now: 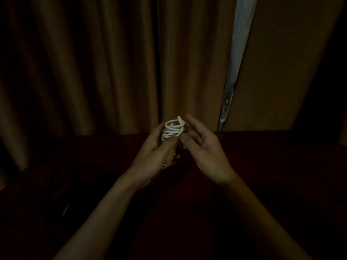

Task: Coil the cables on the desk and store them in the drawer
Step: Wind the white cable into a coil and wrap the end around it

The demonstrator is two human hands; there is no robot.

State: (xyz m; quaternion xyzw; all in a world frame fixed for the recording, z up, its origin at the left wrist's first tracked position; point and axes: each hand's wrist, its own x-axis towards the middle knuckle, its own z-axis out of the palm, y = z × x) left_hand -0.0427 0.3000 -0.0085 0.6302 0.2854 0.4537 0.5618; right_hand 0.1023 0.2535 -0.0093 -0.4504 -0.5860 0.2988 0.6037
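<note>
— What fills most of the view?

— Brown curtains [93, 62], hanging in folds behind the white cable [172, 131]. Up and to the right of the cable a pale strip of fabric [238, 53] shows where two panels part.

— And under the cable?

— A dark red table [262, 156], running out to both sides below it and very dim. Down and to the left of the cable a black shape [75, 184] lies on the table. It is too dark to tell what it is.

— Now the hands.

— The left hand [150, 152] comes up from below and left of the cable and grips it. The thumb [169, 141] presses across the front of the windings and the other fingers curl round behind. The right hand [204, 152] sits just to the right of the cable, half open, its fingers loosely bent and spread. Its forefinger [188, 119] reaches the top right of the cable and its thumb tip [185, 138] touches the right side lower down. The two tips stand well apart, not pinched together.

— So where is the cable itself?

— Held up in the air above the table, wound into a tight upright bundle. The upper loops are loose and bright white. The lower windings [170, 158] stick out beneath the left thumb and look tan in the shadow. One short cable end [179, 119] pokes up from the top.
</note>
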